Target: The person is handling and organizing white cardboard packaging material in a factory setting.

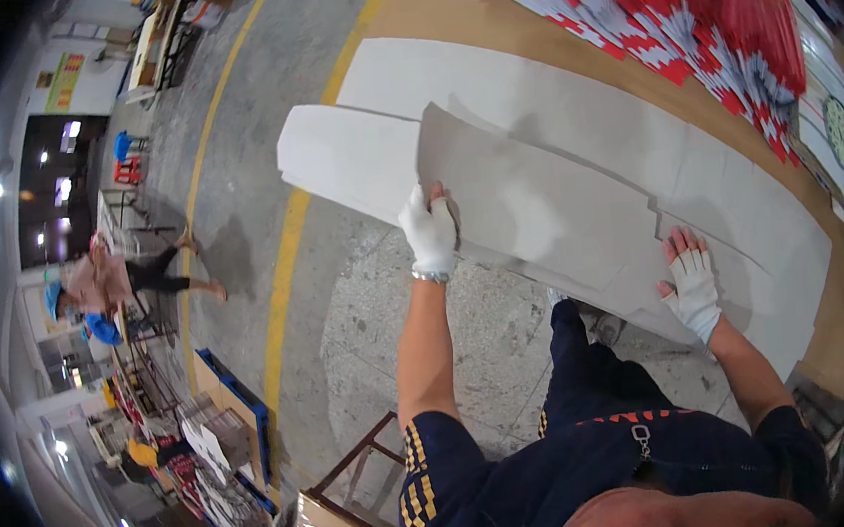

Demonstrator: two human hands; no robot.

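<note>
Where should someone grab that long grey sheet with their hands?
Probably by the long near edge, coming from the wearer's side, with one hand toward each end. The grey sheet is long, wide and flat with no handle, so spread hands should support it better. The left hand and right hand are spaced like that.

Yellow lines [284, 260] on grey floor [251, 148]; red stool [128, 172]; blue-capped person [102, 277].

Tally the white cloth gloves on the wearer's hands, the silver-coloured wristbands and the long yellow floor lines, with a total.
White cloth gloves: 2
Silver-coloured wristband: 1
Long yellow floor lines: 2
Total: 5
</note>
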